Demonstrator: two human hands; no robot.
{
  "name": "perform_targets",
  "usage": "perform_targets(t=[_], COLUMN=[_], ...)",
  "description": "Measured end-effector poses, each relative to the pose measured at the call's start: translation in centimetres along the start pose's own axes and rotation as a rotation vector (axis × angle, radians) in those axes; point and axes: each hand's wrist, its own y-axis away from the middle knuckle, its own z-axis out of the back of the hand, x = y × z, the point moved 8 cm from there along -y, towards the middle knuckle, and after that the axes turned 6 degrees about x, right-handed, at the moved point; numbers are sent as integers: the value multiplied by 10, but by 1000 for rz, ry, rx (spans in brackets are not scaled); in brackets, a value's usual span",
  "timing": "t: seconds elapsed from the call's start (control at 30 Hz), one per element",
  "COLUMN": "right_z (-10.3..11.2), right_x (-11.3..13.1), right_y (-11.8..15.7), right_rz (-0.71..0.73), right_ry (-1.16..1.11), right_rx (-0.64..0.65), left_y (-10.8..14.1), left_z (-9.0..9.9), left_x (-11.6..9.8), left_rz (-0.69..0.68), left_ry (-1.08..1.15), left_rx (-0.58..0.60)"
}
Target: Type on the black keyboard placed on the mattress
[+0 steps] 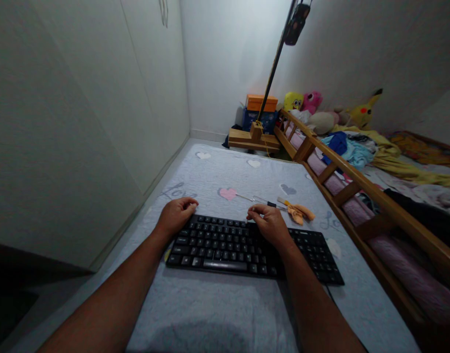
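Note:
A black full-size keyboard (pixel 225 245) lies across the quilted sheet, its cable leaving the near right edge. At its upper left corner is my left hand (pixel 176 215), fingers curled and thumb close to the index finger; whatever they hold, if anything, is hidden. My right hand (pixel 272 224) is over the upper right-centre keys, thumb and fingers drawn into a pinch. Anything between those fingertips is too small to make out. Beyond the keyboard are a thin metal rod (pixel 244 197), a wire tool with a black grip (pixel 271 204) and a crumpled orange cloth (pixel 300 213).
A wooden bed rail (pixel 335 159) runs along the right, with clothes and plush toys (pixel 312 102) behind it. At the far end stand a wooden base (pixel 247 137) with a pole and an orange box (pixel 262 102). A pale cabinet (pixel 100 108) borders the left.

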Motion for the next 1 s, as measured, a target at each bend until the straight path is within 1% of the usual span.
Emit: perform_targets(t=[0.13,0.37,0.47,0.73,1.0], right_z=[-2,-10,-10,0,-8], right_x=[1,8,6,-7,1], right_y=[2,3,4,8,8], right_rz=[18,39,39,-6,48], right_ry=[7,14,16,40,30], right_rx=[-25,-28,-24,-33,-49], left_y=[0,0,0,0,-1], left_z=[0,0,0,0,0], left_x=[0,0,1,1,1], left_rz=[9,12,21,27,26], left_ry=[3,-1,-4,-4,-2], left_rx=[-2,4,9,8,4])
